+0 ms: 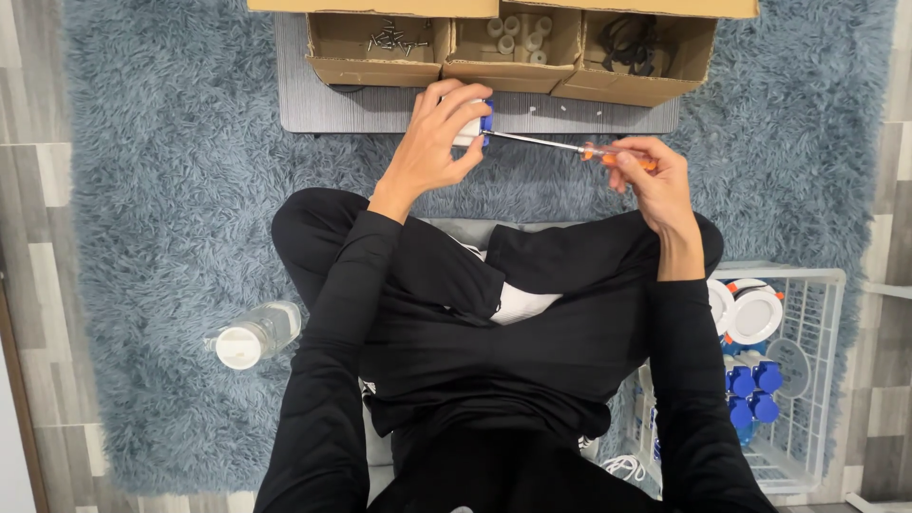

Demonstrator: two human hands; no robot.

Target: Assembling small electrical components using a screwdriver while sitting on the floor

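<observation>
My left hand grips a small white and blue part above the grey board. An orange-handled screwdriver lies nearly level, its metal tip pressed into the blue side of that part. My right hand is closed around the orange handle, out to the right. Both arms wear black sleeves, and my crossed legs in black sit below the hands.
Three open cardboard boxes stand along the top: one with dark screws, one with white caps, one with black parts. A white wire basket of white and blue parts sits at right. A clear bottle lies on the blue rug.
</observation>
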